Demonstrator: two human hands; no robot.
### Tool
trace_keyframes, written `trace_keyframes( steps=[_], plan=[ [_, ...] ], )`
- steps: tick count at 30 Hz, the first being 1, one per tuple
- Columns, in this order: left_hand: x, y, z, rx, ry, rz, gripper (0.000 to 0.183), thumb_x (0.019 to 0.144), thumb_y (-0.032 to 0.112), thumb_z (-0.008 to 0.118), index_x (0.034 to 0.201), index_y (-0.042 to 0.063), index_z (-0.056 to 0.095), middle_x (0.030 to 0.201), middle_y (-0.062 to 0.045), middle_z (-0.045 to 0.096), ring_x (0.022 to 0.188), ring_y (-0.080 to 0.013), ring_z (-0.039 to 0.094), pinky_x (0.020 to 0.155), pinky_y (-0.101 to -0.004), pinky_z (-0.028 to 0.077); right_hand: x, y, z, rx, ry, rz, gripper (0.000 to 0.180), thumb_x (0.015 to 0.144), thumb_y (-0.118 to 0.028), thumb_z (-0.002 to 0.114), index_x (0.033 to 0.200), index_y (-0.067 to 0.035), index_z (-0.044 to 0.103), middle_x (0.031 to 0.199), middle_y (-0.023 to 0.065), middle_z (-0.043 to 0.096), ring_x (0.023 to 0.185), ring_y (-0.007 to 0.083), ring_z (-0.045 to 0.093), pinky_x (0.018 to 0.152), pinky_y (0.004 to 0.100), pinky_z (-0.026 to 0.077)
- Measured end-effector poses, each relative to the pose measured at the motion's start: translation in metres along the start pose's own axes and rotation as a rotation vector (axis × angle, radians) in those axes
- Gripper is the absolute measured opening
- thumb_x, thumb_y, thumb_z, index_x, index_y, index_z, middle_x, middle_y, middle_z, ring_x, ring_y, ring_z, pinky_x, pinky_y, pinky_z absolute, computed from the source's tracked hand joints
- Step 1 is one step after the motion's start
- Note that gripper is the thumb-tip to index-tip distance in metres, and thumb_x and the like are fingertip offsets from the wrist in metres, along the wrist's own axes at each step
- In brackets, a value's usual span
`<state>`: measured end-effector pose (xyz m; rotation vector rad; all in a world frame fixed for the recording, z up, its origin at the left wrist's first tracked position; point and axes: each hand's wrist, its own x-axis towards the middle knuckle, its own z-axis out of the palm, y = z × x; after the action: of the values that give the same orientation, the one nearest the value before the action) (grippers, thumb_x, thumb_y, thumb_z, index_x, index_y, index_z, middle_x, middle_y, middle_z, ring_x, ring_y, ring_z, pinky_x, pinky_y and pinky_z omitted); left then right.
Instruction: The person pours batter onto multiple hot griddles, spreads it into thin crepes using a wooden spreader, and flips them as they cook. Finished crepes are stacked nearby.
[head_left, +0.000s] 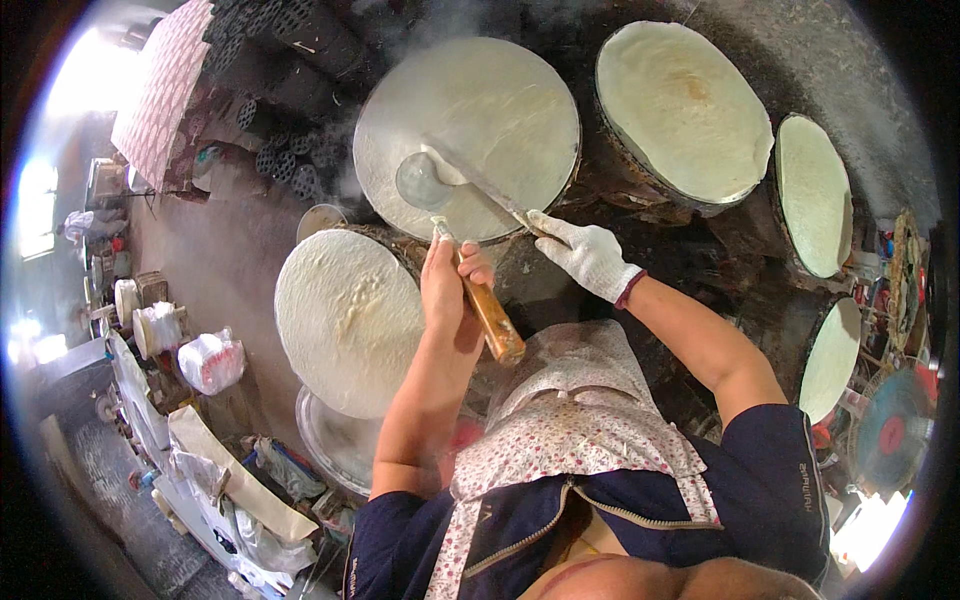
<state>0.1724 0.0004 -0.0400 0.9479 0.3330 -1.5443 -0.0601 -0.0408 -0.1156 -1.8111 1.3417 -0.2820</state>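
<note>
My bare left hand grips the wooden handle of a tool. Its metal end points at a large round griddle covered with a thin pale batter sheet. In a knitted white glove with a dark red cuff, my right hand holds a long thin tool, whose far end lies over this griddle. A round, shiny ladle-like disc is over the batter near that end; whether it belongs to either tool I cannot tell. Lower left, a thick pale round sheet with a bubbled middle lies close to my left forearm.
More griddles with pale sheets curve round to the right, the nearest browned in one spot. Perforated coal briquettes are stacked upper left. A metal basin is partly under the left sheet. An electric fan stands far right. Steam drifts about.
</note>
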Motion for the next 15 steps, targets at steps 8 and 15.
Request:
trace_keyframes(
  steps=[8,15],
  plan=[
    [-0.083,0.04,-0.002,-0.665,-0.51,-0.367,0.032,0.118,0.025,0.041,0.094,0.005,0.049,0.068,0.0,0.045,0.051,-0.0076,0.049,0.041,-0.0241,0.043,-0.048,-0.073,-0.072,0.776,0.037,0.053,0.049,0.106,-0.017,0.073,0.15,0.0,0.063,0.119,0.0007,0.077,0.092,0.0066,0.067,0.08,0.0241,0.057],
    [-0.075,0.047,0.015,-0.638,-0.507,-0.318,0.031,0.119,0.02,0.038,0.093,0.005,0.046,0.078,-0.002,0.047,0.049,-0.0096,0.048,0.043,-0.0276,0.049,-0.029,-0.087,-0.098,0.777,0.146,0.143,0.046,0.108,-0.022,0.068,0.151,-0.007,0.065,0.098,-0.0077,0.07,0.067,-0.0005,0.051,0.047,0.0179,0.039]
  ],
)
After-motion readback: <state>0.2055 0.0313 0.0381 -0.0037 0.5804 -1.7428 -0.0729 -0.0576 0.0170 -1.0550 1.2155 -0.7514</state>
